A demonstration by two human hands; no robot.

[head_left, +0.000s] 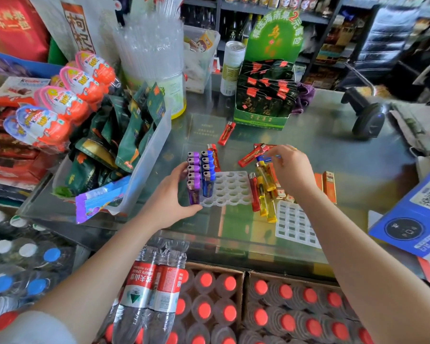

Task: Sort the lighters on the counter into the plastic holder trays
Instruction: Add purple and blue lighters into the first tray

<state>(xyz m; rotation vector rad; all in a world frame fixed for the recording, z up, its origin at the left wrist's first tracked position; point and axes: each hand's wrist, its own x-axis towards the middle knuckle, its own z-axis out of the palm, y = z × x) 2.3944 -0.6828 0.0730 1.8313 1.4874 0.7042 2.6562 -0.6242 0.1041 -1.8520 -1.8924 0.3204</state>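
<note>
A clear plastic holder tray with round holes lies on the glass table, and everything else is placed around it. In the tray's left end stand two rows of lighters: a row of purple lighters at the outer edge and a row of blue lighters just beside them, all upright. The left hand clasps the tray's left end, thumb at the near corner and fingers behind the purple row, so its grip is closed on the tray. Just right of the tray lies a loose heap of red and yellow lighters, flat on the table and touching one another. The right hand hovers above that heap with its fingertips pinched narrowly on a small blue lighter. Behind the tray lie more red lighters, one well beyond it near a green display box. A second, white tray with square slots rests to the right and nearer than the first tray.
</note>
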